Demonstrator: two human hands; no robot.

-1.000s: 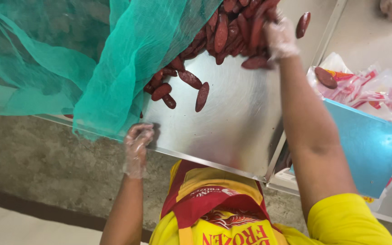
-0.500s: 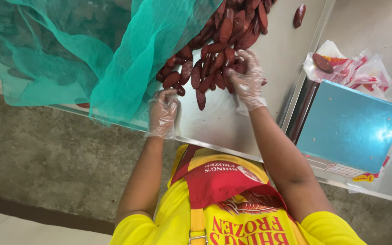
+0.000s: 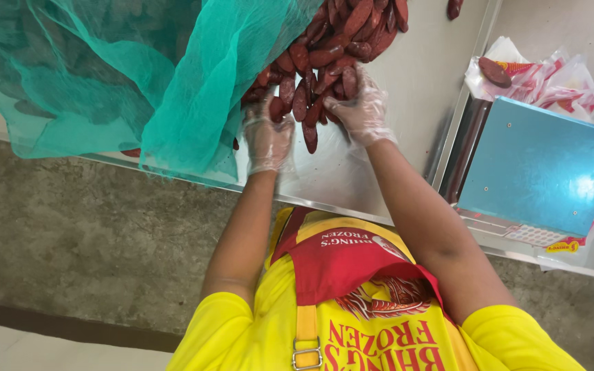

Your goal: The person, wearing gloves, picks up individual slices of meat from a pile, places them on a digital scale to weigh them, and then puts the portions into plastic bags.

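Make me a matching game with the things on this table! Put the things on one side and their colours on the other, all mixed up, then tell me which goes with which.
Things:
1. Net
2. Sausages
3. Scale top
4. Shirt sleeves

Colours:
A. Dark red
B. Yellow
C. Light blue
D. Teal green

Pairs: 1-D, 2-A, 3-C, 4-B.

The left hand and the right hand, both in clear gloves, are touching the sausages on the metal table.
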